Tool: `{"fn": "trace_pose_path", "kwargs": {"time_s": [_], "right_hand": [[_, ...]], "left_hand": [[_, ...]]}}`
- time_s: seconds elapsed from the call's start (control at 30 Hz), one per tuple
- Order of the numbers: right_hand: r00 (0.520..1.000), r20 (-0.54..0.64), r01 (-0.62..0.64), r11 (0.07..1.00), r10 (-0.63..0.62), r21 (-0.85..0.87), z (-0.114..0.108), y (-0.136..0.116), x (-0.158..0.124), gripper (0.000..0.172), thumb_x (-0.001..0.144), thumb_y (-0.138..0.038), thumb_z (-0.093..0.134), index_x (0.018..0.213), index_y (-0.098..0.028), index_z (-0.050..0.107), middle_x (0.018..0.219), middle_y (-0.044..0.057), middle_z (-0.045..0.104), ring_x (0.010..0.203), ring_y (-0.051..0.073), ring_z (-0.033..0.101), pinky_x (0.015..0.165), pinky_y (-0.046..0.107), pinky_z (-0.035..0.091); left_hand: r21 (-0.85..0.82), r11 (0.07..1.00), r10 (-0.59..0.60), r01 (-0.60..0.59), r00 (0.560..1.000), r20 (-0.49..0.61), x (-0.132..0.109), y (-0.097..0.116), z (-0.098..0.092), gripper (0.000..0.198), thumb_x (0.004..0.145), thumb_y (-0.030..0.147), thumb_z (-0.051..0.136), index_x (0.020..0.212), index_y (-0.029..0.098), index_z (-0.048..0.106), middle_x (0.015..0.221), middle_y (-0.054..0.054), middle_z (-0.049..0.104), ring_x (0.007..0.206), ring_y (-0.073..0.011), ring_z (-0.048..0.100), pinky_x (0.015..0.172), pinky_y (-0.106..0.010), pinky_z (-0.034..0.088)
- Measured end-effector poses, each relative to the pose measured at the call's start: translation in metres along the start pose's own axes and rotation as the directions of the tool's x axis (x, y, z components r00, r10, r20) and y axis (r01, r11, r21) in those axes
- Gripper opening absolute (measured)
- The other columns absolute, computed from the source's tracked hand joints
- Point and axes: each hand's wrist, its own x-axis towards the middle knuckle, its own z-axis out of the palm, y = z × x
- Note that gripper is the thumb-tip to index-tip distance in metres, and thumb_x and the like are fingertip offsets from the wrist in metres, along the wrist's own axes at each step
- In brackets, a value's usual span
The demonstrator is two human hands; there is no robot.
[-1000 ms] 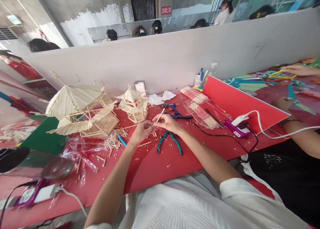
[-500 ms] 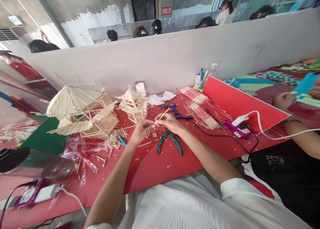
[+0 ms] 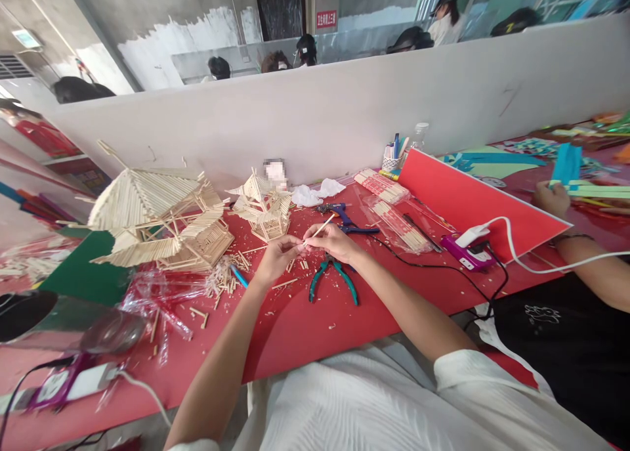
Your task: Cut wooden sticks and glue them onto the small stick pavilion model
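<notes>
A thin wooden stick [image 3: 324,224] slants up between my two hands above the table. My right hand [image 3: 335,239] pinches it, and the fingertips of my left hand [image 3: 278,255] close on its lower end, where the two hands meet. Just below my right hand lie green-handled pliers [image 3: 350,281], their handles spread toward me. Behind the hands stands a small pavilion model made of sticks [image 3: 266,208]. A larger stick pavilion [image 3: 162,211] is to its left. Near my left wrist lies a blue pen [image 3: 239,276] among cut stick pieces.
Behind the pliers lies a blue glue gun [image 3: 342,214]. Bagged sticks [image 3: 401,224] and a purple power strip [image 3: 467,253] are to the right, before a leaning red board [image 3: 472,198]. A clear bottle [image 3: 108,329] lies left. A co-worker's hand [image 3: 552,198] holds blue strips.
My hands stay nearly in place, still on the stick. At the right, the co-worker's hand and the blue strips have shifted to the left.
</notes>
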Motion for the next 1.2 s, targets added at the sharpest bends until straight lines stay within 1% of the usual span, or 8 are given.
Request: {"fn": "trace_pose_path", "kwargs": {"time_s": [0.17,0.3,0.57,0.77,0.9,1.03,1.13,1.2], "right_hand": [[0.998,0.024,-0.057,0.998,0.057,0.023,-0.001,-0.004,-0.002,0.027,0.066,-0.03,0.089,0.084,-0.017,0.073,0.074,0.0,0.073,0.065,0.012,0.069,0.068,0.025,0.059],[0.996,0.045,-0.076,0.997,0.075,0.026,-0.002,-0.006,-0.002,0.028,0.066,-0.03,0.09,0.083,-0.017,0.073,0.074,0.0,0.074,0.066,0.012,0.07,0.068,0.026,0.06],[0.999,-0.009,-0.047,0.998,0.048,0.04,-0.002,0.0,0.0,0.03,0.062,-0.031,0.092,0.082,-0.017,0.074,0.075,0.001,0.075,0.066,0.013,0.071,0.07,0.027,0.061],[0.998,-0.055,-0.024,1.0,0.024,0.004,-0.001,0.002,0.0,0.031,0.063,-0.032,0.091,0.082,-0.016,0.073,0.077,0.002,0.074,0.068,0.013,0.071,0.073,0.029,0.061],[0.999,-0.049,-0.004,0.999,0.002,-0.038,-0.001,0.005,0.001,0.029,0.064,-0.031,0.09,0.084,-0.017,0.073,0.077,0.002,0.074,0.069,0.014,0.07,0.073,0.029,0.06],[0.999,-0.034,0.033,0.994,-0.037,-0.106,-0.002,0.008,0.002,0.027,0.067,-0.03,0.087,0.087,-0.018,0.073,0.078,0.001,0.074,0.071,0.013,0.07,0.073,0.026,0.057],[0.998,-0.042,0.035,0.993,-0.04,-0.114,-0.002,0.008,0.002,0.026,0.068,-0.031,0.087,0.085,-0.017,0.072,0.077,0.001,0.073,0.071,0.013,0.07,0.071,0.026,0.057],[0.998,-0.056,0.026,0.996,-0.031,-0.089,-0.001,0.006,0.001,0.027,0.067,-0.031,0.088,0.084,-0.017,0.072,0.076,0.001,0.073,0.069,0.013,0.069,0.071,0.026,0.057]], "left_hand": [[0.026,0.999,0.028,-0.028,0.999,0.016,0.0,-0.001,0.0,0.038,0.074,0.049,0.082,0.086,0.016,0.068,0.081,-0.005,0.073,0.075,-0.0158,0.066,0.075,-0.029,0.052],[0.024,0.999,0.021,-0.022,1.0,0.016,-0.002,0.0,0.0,0.037,0.076,0.049,0.08,0.086,0.016,0.068,0.081,-0.005,0.072,0.075,-0.0156,0.065,0.074,-0.028,0.051],[-0.012,1.0,-0.014,0.014,0.999,-0.029,-0.003,0.003,0.001,0.037,0.073,0.048,0.082,0.084,0.016,0.069,0.078,-0.004,0.07,0.071,-0.0143,0.063,0.07,-0.027,0.05],[0.077,0.997,0.014,-0.008,0.997,-0.073,-0.002,0.004,0.001,0.036,0.074,0.048,0.081,0.083,0.016,0.069,0.077,-0.004,0.07,0.07,-0.015,0.062,0.068,-0.027,0.048],[0.168,0.984,0.069,-0.055,0.995,-0.078,-0.001,0.002,0.0,0.032,0.077,0.046,0.078,0.082,0.016,0.069,0.077,-0.004,0.07,0.07,-0.0149,0.061,0.066,-0.026,0.046],[0.207,0.976,0.084,-0.065,0.993,-0.082,0.001,0.001,-0.001,0.031,0.078,0.046,0.077,0.08,0.016,0.069,0.075,-0.003,0.07,0.068,-0.015,0.061,0.066,-0.027,0.046],[0.197,0.979,0.076,-0.059,0.994,-0.076,0.001,0.0,-0.001,0.033,0.077,0.047,0.078,0.082,0.015,0.069,0.077,-0.004,0.071,0.07,-0.0157,0.063,0.068,-0.027,0.047],[0.137,0.99,0.045,-0.036,0.997,-0.059,0.0,0.0,-0.001,0.035,0.076,0.048,0.079,0.085,0.015,0.07,0.081,-0.006,0.072,0.074,-0.0163,0.065,0.071,-0.028,0.049]]}}
